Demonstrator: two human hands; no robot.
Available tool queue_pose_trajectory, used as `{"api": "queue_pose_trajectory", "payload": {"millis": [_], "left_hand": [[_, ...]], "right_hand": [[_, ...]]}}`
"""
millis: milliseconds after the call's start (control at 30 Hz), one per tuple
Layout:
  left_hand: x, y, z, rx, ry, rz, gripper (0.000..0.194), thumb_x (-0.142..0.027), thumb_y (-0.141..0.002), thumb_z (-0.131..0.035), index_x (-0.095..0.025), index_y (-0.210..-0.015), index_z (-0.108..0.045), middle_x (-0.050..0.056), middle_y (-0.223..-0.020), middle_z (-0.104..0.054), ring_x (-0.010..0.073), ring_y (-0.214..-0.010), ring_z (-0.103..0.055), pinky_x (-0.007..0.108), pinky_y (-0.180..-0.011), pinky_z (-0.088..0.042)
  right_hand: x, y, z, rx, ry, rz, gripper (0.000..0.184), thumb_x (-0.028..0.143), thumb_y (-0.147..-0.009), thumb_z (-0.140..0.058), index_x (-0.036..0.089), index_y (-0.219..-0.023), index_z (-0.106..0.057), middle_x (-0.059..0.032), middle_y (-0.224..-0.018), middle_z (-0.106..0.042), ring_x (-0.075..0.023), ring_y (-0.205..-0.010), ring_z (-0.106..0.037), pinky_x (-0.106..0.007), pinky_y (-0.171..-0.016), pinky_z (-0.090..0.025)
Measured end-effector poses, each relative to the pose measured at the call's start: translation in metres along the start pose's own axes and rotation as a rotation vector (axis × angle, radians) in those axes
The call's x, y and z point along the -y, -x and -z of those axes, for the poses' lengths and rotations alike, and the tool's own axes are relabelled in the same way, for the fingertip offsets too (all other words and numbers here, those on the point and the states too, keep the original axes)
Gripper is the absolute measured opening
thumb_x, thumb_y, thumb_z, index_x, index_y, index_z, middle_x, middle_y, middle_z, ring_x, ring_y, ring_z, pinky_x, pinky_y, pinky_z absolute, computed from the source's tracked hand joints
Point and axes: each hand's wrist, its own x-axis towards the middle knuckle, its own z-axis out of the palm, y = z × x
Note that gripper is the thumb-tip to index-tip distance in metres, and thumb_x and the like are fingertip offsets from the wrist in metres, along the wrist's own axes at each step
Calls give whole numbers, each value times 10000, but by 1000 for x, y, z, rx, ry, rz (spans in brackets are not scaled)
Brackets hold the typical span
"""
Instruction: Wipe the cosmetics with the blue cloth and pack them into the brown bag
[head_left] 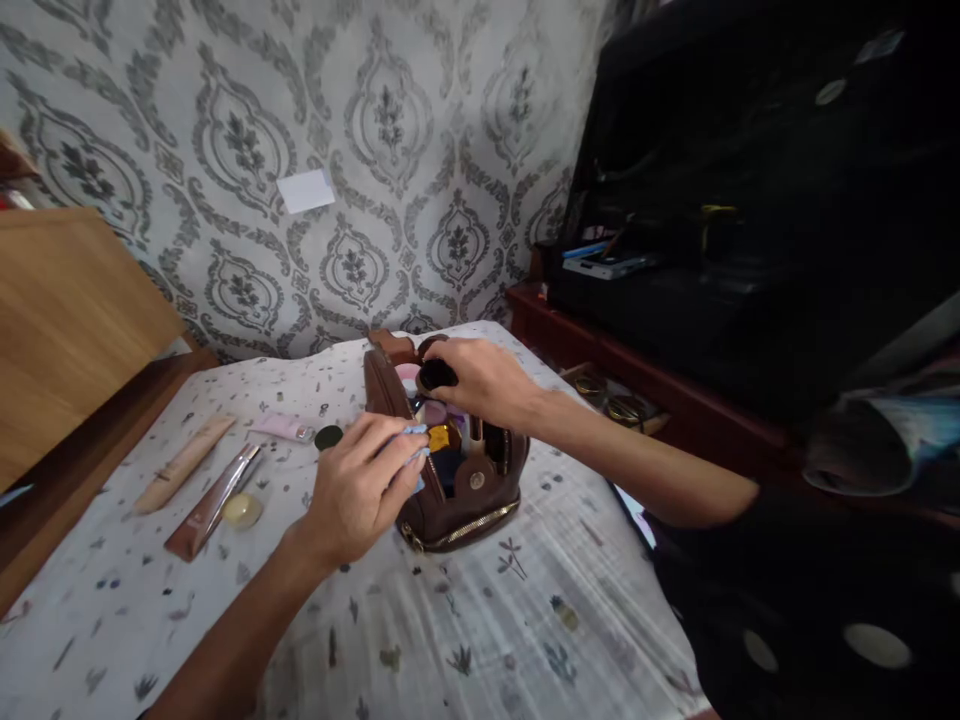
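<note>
Brown bag open upward on our printed white sheet, before patterned wallpaper.
We see its long axis running away from us, slightly leftward; our left grip pinches one pale-blue wad at its left rim, our right grip one dark item at its mouth; leftward lie three tubes, one yellowish jar, one dark disc.

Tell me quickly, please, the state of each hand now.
Left hand: closed, holding a light-blue item.
Right hand: closed, holding a dark round item at the brown bag's opening.
</note>
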Motion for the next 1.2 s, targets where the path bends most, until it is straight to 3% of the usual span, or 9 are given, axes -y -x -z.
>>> {"api": "queue_pose_trajectory", "payload": {"millis": [100,300,500,633,767,967,1100,1200], "left_hand": [[0,-1,0,-6,-1,-12,142,-129,-970,-542,-143,-1034,-667,93,-989,-694,208,-953,-617,331,-822,-531],[0,-3,2,-10,-11,-31,138,-139,-971,-543,-125,-1024,-671,98,-984,-703,205,-923,-617,328,-792,-546],[1,-2,3,5,-7,-37,151,-136,-971,-542,-124,-1040,-676,98,-1001,-715,204,-959,-644,321,-820,-559],[1,1,15,6,58,21,169,-127,-982,-517,-139,-1046,-673,94,-1054,-714,170,-1005,-669,274,-892,-546],[13,14,41,-28,16,186,199,-171,-1000,-489,-149,-1040,-682,75,-1012,-710,156,-972,-677,251,-884,-528],[52,57,81,-91,-137,597,302,-367,-1007,-470,-183,-1037,-708,48,-989,-723,187,-927,-674,286,-864,-514],[78,93,98,-129,-154,842,365,-444,-975,-478,-177,-1097,-693,37,-926,-734,189,-860,-689,277,-797,-515],[93,116,100,-130,-154,928,400,-475,-939,-478,-156,-1054,-690,39,-903,-732,188,-815,-669,272,-760,-511]], "right_hand": [[14,-1,5,141,159,-18,333,249,-881,-655,162,-1202,-658,-141,-1178,-712,-305,-1116,-668,-328,-814,-489],[24,-11,4,242,255,-29,332,251,-874,-669,137,-1186,-684,-177,-1159,-714,-310,-1121,-679,-331,-839,-517],[20,-19,-11,240,297,-17,350,203,-885,-660,108,-1221,-684,-208,-1262,-644,-329,-1145,-665,-349,-856,-531],[18,-15,-7,189,258,-3,336,192,-909,-628,108,-1233,-666,-192,-1276,-628,-311,-1130,-657,-328,-823,-507],[14,-5,2,55,134,23,229,217,-954,-567,136,-1118,-705,-136,-1135,-693,-241,-1029,-656,-287,-777,-450],[19,36,-2,-281,-184,129,181,211,-950,-551,169,-931,-726,-48,-889,-710,-158,-731,-628,-259,-653,-418],[32,68,-5,-360,-321,276,190,183,-966,-531,190,-892,-706,-26,-806,-698,-135,-634,-617,-245,-595,-435],[47,85,-16,-372,-421,417,194,174,-995,-504,190,-955,-693,-32,-816,-705,-133,-673,-650,-237,-636,-481]]}}
